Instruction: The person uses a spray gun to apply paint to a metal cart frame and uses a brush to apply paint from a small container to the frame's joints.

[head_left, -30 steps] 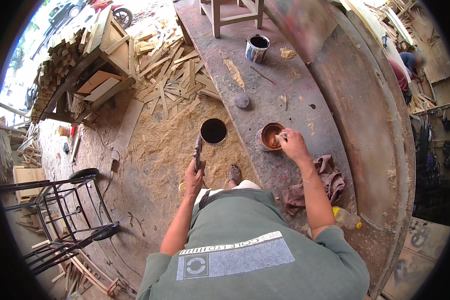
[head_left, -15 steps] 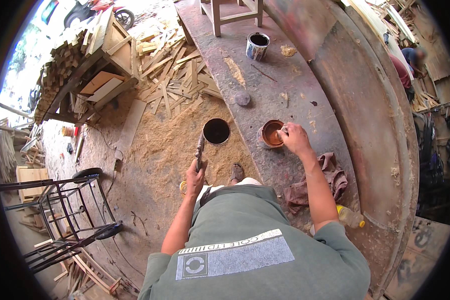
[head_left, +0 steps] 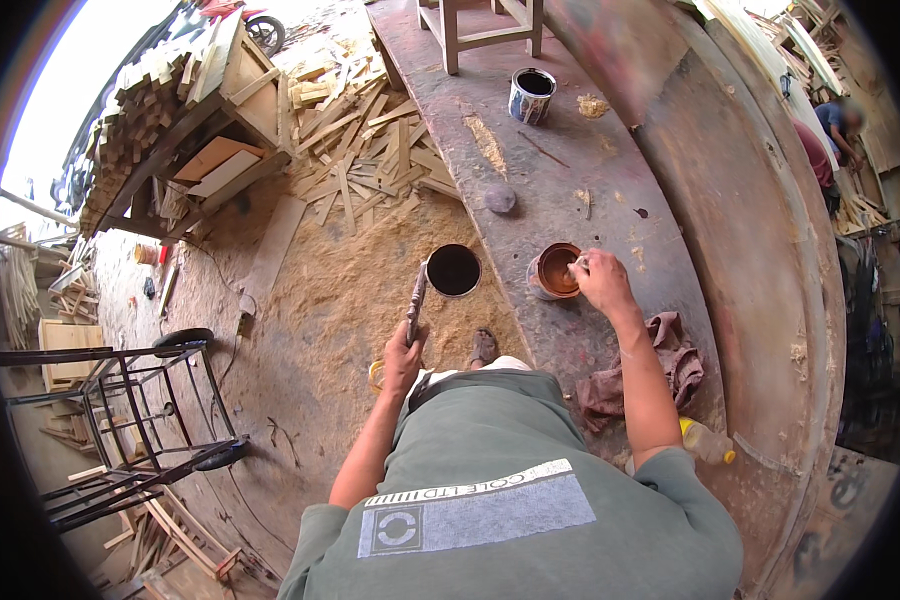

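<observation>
My left hand (head_left: 404,358) is closed around a long, stained handle (head_left: 415,305). Its upper end meets the rim of a round open cup (head_left: 454,270) with a dark inside, held out over the sawdust floor. To the right, my right hand (head_left: 605,282) is pinched at the right rim of an open tin (head_left: 558,270) on the bench, whose inside is reddish brown. Something small and pale shows at the fingertips; its kind is unclear. Near my right forearm lies a crumpled brownish-red cloth (head_left: 670,365).
The stained bench (head_left: 610,190) carries another tin (head_left: 532,96), a round grey lump (head_left: 500,199), a wooden stool (head_left: 490,40) and a plastic bottle (head_left: 707,441). Wood offcuts (head_left: 370,170) cover the floor ahead. A black metal frame (head_left: 135,420) stands left. Another person (head_left: 835,125) is at far right.
The whole view has shifted slightly, so things sit a little farther right. Both hands keep their grips; my right hand remains at the tin's rim.
</observation>
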The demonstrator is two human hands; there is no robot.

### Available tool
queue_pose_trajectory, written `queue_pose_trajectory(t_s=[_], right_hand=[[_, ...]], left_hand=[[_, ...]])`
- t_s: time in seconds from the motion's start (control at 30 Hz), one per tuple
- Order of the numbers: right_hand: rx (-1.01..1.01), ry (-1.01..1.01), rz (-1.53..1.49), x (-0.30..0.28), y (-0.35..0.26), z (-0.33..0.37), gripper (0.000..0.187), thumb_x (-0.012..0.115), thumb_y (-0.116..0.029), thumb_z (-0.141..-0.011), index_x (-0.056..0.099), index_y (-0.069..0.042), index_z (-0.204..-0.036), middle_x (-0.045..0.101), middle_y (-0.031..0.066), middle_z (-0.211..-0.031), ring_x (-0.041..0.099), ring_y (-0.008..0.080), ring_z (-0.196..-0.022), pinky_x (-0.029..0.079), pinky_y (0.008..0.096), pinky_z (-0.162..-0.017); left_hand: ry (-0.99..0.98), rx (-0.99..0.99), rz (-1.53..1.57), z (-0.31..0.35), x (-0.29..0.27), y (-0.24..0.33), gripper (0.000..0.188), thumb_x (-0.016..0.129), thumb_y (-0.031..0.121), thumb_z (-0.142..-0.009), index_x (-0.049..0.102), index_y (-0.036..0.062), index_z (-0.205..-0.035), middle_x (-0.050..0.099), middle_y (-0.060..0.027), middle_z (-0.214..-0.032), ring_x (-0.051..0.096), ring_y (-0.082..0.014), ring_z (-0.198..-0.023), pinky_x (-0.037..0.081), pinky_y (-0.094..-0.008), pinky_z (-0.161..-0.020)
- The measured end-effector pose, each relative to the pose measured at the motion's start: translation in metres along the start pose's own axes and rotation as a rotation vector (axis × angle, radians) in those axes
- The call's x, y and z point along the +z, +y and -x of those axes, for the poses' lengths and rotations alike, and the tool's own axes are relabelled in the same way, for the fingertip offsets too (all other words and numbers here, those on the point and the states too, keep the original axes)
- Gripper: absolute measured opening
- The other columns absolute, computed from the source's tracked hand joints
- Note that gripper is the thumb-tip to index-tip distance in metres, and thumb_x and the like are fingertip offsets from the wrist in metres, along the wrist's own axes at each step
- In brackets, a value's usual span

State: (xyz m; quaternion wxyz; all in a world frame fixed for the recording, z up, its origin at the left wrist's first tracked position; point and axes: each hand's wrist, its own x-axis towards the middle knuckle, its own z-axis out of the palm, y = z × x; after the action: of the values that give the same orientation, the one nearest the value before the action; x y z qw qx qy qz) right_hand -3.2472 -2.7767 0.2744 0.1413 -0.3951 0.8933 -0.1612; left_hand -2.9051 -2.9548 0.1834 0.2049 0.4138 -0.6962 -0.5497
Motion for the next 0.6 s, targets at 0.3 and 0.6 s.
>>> queue_pose_trajectory(t_s=[0.3,0.6], right_hand=[[-0.023,0.146,-0.34,0.016,0.007,-0.019,0.024,0.071,-0.018,-0.087,0.07,0.005,-0.096,0.068,0.0211,-0.099,0.066,0.0376,-0.091,0.051,0.044,-0.078],[-0.014,0.192,-0.185,0.007,0.017,0.003,0.027,0.071,-0.018,-0.085,0.071,0.004,-0.1,0.068,0.0214,-0.098,0.066,0.0387,-0.091,0.052,0.0436,-0.08]], left_hand=[[-0.065,-0.078,-0.051,-0.005,-0.003,-0.004,0.017,0.064,0.016,-0.097,0.06,0.0,-0.098,0.05,0.002,-0.076,0.045,-0.0097,-0.075,0.042,-0.0283,-0.067],[-0.033,-0.001,-0.141,-0.023,-0.018,-0.009,0.014,0.065,0.013,-0.096,0.06,-0.0002,-0.098,0.052,0.0024,-0.074,0.046,-0.0087,-0.074,0.043,-0.0281,-0.066]])
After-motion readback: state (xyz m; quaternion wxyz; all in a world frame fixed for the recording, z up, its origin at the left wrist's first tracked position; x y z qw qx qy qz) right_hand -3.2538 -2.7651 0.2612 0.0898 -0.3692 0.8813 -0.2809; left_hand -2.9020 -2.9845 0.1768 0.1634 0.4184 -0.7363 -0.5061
